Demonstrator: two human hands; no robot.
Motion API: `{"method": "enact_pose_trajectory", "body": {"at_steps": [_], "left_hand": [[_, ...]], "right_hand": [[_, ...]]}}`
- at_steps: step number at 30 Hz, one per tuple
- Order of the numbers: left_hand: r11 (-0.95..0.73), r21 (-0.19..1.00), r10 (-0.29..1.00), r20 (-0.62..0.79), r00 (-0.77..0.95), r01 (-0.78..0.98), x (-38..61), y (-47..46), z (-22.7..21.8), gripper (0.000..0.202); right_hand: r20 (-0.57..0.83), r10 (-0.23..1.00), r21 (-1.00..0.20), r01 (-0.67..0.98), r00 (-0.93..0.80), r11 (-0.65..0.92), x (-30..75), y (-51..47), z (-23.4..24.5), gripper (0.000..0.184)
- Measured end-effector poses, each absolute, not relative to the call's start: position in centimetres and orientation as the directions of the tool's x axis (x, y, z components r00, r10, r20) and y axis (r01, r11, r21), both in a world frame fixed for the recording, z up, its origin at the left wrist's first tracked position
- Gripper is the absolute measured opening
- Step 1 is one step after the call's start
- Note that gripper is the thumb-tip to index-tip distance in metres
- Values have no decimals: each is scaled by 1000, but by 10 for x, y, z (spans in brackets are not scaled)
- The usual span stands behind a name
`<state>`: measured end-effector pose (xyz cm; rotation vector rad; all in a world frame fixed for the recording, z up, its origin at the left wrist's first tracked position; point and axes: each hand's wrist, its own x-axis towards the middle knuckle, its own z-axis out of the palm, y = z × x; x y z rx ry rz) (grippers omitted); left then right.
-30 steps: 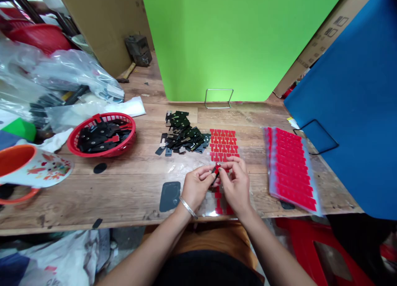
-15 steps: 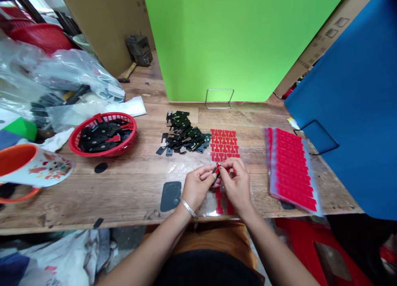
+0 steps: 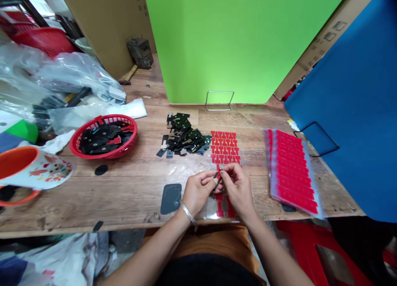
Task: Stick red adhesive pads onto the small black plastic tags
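Between my two hands is a small flat black piece [image 3: 217, 180] with a red T-shaped sticker at its upper end. My left hand [image 3: 199, 190] pinches the black piece from the left, a silver bracelet on its wrist. The fingertips of my right hand [image 3: 238, 189] press on the red end. Both hands are over a clear sheet of red T-shaped stickers [image 3: 223, 148], which they partly cover. Just beyond, to the left, lies a loose pile of black pieces [image 3: 189, 138].
At left a red basket [image 3: 124, 150] holds black pieces, some with red ends, near an orange-and-white mug [image 3: 52, 170]. Stacked sticker sheets [image 3: 291, 170] lie at right. A green board [image 3: 242, 42] and a blue board [image 3: 350, 112] stand behind. A black patch [image 3: 171, 199] marks the table.
My right fingertips have shifted slightly on the red end of the black piece, and the piece is tilted a little differently. The whole view has moved slightly.
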<state>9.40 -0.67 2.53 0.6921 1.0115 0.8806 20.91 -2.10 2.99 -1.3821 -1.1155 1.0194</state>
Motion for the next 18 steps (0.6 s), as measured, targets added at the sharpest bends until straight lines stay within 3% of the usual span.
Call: {"method": "enact_pose_trajectory", "body": {"at_steps": [5, 11, 15, 18], "left_hand": [[518, 794, 854, -460, 242, -318, 94, -10, 23, 36], [514, 802, 855, -454, 250, -305, 89, -16, 24, 34], [527, 813, 834, -440, 333, -248, 73, -20, 20, 32], [435, 883, 884, -381, 272, -177, 43, -10, 20, 33]], "right_hand": [[-58, 964, -996, -82, 259, -38, 209, -19, 25, 41], [-223, 970, -968, -141, 98, -208, 211, -23, 15, 23], [-246, 965, -960, -159, 94, -229, 203, -25, 1, 29], [-261, 961, -955, -171, 96, -242, 199, -24, -4, 32]]}}
